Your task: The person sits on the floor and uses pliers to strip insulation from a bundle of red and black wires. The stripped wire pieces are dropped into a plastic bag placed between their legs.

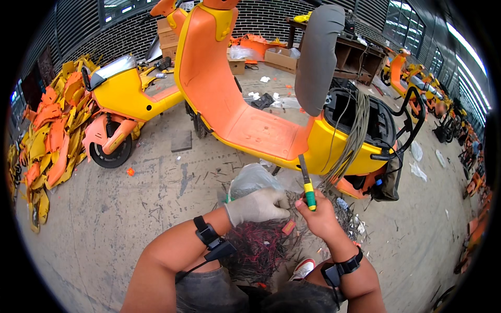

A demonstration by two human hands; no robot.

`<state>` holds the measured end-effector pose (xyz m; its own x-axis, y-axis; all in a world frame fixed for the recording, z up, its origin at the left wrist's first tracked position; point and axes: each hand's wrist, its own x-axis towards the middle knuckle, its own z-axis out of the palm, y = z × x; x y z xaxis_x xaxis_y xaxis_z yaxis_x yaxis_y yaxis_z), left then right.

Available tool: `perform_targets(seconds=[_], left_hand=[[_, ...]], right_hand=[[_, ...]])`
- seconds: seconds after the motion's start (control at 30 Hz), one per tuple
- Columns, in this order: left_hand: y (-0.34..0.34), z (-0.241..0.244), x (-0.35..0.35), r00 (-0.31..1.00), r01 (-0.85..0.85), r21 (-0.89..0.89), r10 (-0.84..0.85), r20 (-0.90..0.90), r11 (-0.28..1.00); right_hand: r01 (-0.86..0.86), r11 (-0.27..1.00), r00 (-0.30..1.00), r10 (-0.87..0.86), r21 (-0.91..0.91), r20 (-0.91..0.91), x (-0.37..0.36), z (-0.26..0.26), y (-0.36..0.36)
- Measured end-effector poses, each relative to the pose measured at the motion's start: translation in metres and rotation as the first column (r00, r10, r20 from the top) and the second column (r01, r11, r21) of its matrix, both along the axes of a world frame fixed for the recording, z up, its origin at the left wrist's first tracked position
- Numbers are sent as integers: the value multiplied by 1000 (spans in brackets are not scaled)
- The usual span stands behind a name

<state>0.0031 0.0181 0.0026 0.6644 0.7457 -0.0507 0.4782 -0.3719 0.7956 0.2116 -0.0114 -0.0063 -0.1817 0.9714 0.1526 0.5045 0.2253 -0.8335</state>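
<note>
My left hand (260,205), in a pale knit glove, is curled with its fingertips near my right hand; whether it pinches a thin wire strand I cannot tell. My bare right hand (319,215) is closed on a knife (309,193) with a green and yellow handle, its flat metal blade pointing up and away from me. Below my hands lies a heap of dark and reddish wire scraps (256,246). A clear plastic bag (254,180) sits just beyond my left hand. A bundle of grey cables (352,137) hangs over the open rear of the yellow and orange scooter (270,133).
Another scooter (129,94) stands at the left, beside a pile of yellow and orange body panels (58,133). Cardboard boxes (281,60) and a wooden workbench (362,58) are at the back. More scooters (399,70) line the right side. Plastic scraps litter the concrete floor.
</note>
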Motion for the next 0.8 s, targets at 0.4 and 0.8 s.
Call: perform_targets(seconds=[0.4,0.8], left_hand=[[1,-6,-1,997,16,-69,-11,78,998],[2,-7,1,995,30,-121,-17,101,992]], right_hand=[[10,999,999,-12,32,46,0,6,-1],[1,996,999,-5,84,51,0,4,1]])
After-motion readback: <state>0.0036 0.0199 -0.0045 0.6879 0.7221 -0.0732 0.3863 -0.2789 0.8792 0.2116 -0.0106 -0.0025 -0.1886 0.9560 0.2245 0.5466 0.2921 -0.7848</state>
